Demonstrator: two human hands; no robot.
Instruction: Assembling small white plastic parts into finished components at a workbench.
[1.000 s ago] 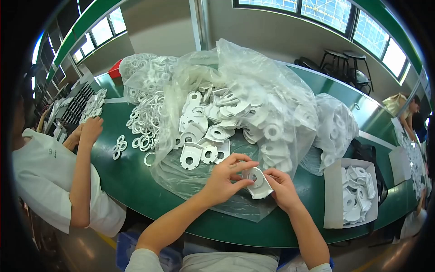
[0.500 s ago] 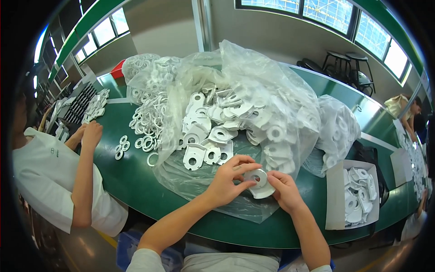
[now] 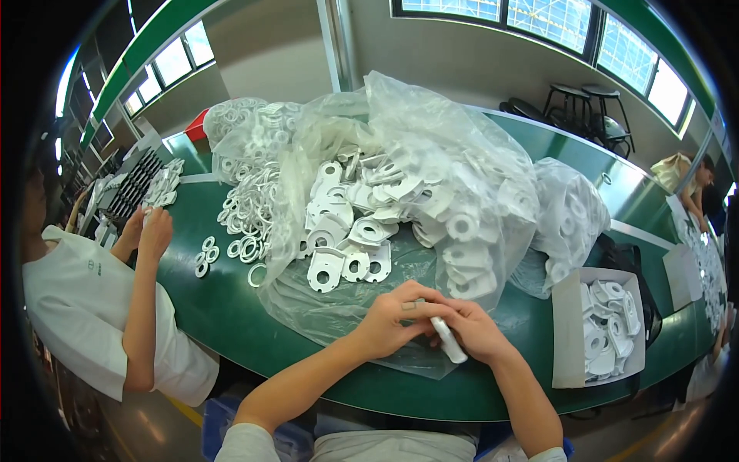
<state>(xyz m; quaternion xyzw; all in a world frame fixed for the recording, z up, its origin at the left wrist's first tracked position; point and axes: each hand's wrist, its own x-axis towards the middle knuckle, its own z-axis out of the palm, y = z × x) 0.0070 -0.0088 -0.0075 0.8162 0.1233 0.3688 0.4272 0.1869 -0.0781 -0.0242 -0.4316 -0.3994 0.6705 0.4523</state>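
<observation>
Since the earlier frame, turning the white plate (image 3: 449,341) edge-on, swinging its ringed face out of sight, and bringing left-hand grip (image 3: 398,316) and right-hand grip (image 3: 479,329) together until touching. Holding the plate near centre, raised above the near part of the clear plastic sheet (image 3: 331,317) on the green desk (image 3: 192,292). Tilting it, pointing its near end slightly right. Closing left-hand grip over the far end of the plate, bending the thumb in and hiding most fingertips. Closing right-hand grip on the plate from the right, showing no gap; crowding the left fingers at the far end. Not managing to tell exactly which fingertips are pressing where.

Beyond the hands, seeing a big heap of similar plates (image 3: 377,192), spilling out of a clear bag (image 3: 454,131) toward the near left. Left of that, seeing a mound of white rings (image 3: 250,204), with a small ring cluster (image 3: 206,256) and a single loose ring (image 3: 256,275) lying nearer. Far left, spotting a red container (image 3: 196,127) behind bagged rings (image 3: 245,119).

On the right, seeing a second bag (image 3: 573,215) of white parts, leaning near the heap; nearer, an open box (image 3: 567,331) holding more plates. At left, seeing a co-worker (image 3: 100,300) in a white top, holding both hands close together.
</observation>
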